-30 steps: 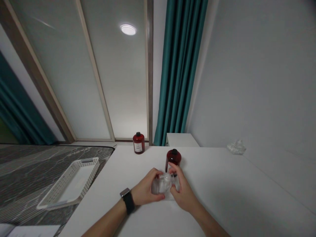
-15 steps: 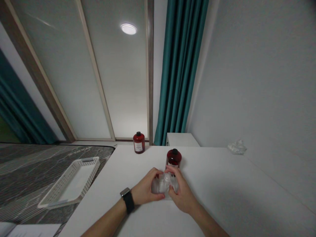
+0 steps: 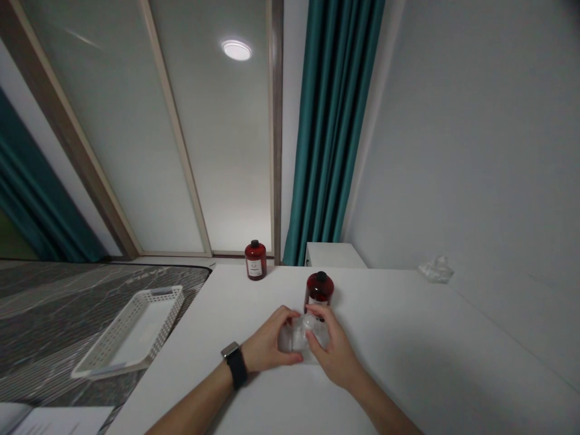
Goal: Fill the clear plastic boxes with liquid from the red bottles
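Note:
A clear, see-through container (image 3: 298,339) with a small rounded top stands on the white table in front of me; its exact kind is hard to make out. My left hand (image 3: 270,343) curves around its left side, thumb at the near side and fingers at the far side. With thumb and fingers, my right hand (image 3: 330,347) grips the rounded top from the right. Just behind the hands is a dark red bottle (image 3: 319,285) with a black cap, its lower part partly hidden by my right fingers.
Another red bottle (image 3: 255,261) with a white label stands at the table's far edge. Crumpled clear plastic (image 3: 437,269) lies at the far right by the wall. Left of the table (image 3: 235,308) sits a white perforated basket (image 3: 109,329); an open book (image 3: 67,420) is at lower left.
My right thumb has shifted up and slightly left onto the container's rounded top. My left hand keeps its hold, and the bottles stay in place.

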A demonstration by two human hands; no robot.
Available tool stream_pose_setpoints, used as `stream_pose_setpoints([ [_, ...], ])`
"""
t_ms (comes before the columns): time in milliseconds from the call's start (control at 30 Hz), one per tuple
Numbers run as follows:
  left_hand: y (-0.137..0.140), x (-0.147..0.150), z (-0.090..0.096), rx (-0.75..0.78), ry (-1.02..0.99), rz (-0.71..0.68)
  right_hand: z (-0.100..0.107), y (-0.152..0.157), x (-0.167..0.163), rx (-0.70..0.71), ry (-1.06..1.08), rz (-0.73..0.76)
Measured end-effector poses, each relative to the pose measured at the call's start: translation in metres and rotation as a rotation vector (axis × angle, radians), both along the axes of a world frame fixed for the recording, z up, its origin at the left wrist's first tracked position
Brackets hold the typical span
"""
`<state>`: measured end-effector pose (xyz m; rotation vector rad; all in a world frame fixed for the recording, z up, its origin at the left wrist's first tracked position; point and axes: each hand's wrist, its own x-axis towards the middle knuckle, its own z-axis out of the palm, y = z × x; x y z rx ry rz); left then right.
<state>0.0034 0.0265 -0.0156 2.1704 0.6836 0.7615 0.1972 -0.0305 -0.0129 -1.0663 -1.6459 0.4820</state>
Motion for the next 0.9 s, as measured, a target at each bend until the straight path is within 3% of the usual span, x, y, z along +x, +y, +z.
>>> stream_pose_setpoints([
  [333,-0.002,0.002,0.005,-0.022,0.0,0.016,0.004,0.003,0.008,0.1,0.167,-0.023],
  [900,-0.003,0.003,0.006,-0.032,0.01,0.034,0.001,0.006,0.011,0.032,0.383,-0.192],
])
